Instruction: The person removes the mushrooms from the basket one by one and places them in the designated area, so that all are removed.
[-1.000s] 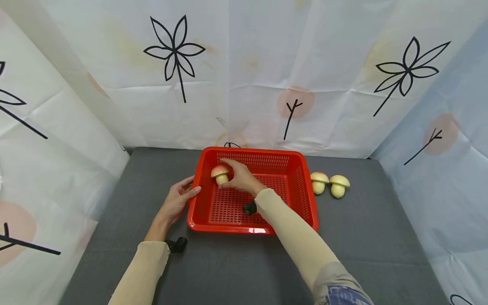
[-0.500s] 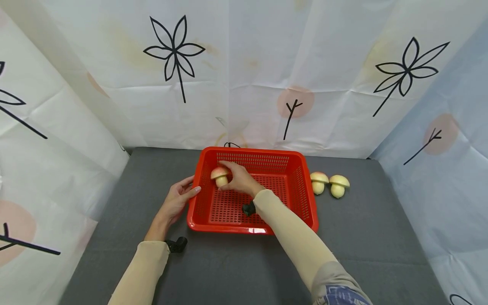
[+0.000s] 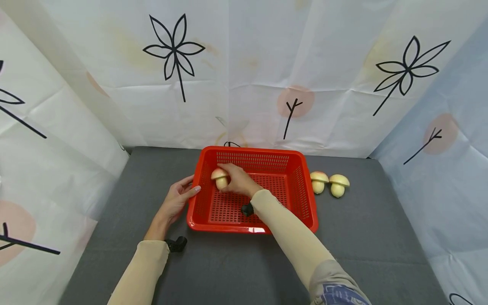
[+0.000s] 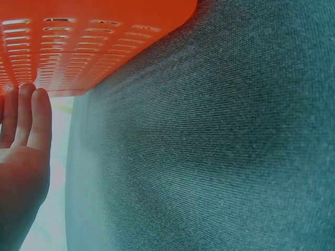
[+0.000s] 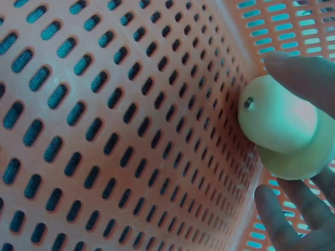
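Note:
A red plastic basket (image 3: 289,199) with slotted walls and floor sits on the table. My left hand (image 3: 177,199) holds its left side, thumb over the rim and straight fingers (image 4: 39,120) against the outer wall. Inside, at the left end, is a mushroom (image 3: 221,181) with a pinkish-yellow cap and pale stem. My right hand (image 3: 240,180) reaches in and grips this mushroom. In the right wrist view, the thumb (image 5: 303,78) lies along the stem side and the fingers are at the cap, partly hiding it.
Two more mushrooms, one with a reddish cap (image 3: 318,181) and one yellowish (image 3: 338,185), lie just right of the basket. A dark grey cloth (image 3: 377,237) covers the table. White patterned curtains (image 3: 251,55) hang behind and at both sides.
My right hand has moved slightly left and closed in on the mushroom, its fingers now around the cap. My left hand and the basket stay as they were.

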`<action>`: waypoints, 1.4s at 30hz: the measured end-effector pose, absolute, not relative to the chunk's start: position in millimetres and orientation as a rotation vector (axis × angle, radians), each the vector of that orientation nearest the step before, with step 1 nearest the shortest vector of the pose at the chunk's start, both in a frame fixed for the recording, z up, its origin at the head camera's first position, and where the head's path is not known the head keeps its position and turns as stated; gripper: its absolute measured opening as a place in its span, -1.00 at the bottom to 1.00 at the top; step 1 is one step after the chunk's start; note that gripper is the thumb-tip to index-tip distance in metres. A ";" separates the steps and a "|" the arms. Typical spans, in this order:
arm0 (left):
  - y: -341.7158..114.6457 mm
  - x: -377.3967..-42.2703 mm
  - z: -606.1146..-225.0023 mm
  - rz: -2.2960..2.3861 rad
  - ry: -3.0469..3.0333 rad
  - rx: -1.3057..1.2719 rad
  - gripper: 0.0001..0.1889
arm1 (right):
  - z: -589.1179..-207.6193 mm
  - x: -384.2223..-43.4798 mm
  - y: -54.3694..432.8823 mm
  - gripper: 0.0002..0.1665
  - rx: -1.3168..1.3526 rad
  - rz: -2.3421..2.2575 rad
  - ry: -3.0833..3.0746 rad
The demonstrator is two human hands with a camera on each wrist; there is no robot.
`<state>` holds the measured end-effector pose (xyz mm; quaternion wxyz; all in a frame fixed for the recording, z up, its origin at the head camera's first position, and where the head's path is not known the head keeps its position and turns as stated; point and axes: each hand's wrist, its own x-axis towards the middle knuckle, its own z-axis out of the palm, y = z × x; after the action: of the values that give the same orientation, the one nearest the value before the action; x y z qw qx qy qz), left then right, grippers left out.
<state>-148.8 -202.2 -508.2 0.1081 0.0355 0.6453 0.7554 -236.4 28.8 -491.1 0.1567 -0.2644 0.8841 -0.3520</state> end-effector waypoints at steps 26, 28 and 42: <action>-202.1 -149.0 -507.6 2.226 1.897 0.103 -0.33 | -486.2 -228.6 29.9 0.08 -0.681 -1.058 2.526; -202.3 -148.7 -507.7 2.221 1.904 0.100 -0.33 | -483.0 -227.3 31.6 0.08 -0.694 -1.072 2.528; -202.3 -148.5 -507.6 2.224 1.887 0.095 -0.33 | -456.3 -214.8 48.7 0.05 -0.743 -1.159 2.564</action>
<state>-148.5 -202.3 -507.6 0.1113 0.0323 0.6427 0.7573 -214.8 48.7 -456.3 0.1156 -0.2536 0.8751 -0.3957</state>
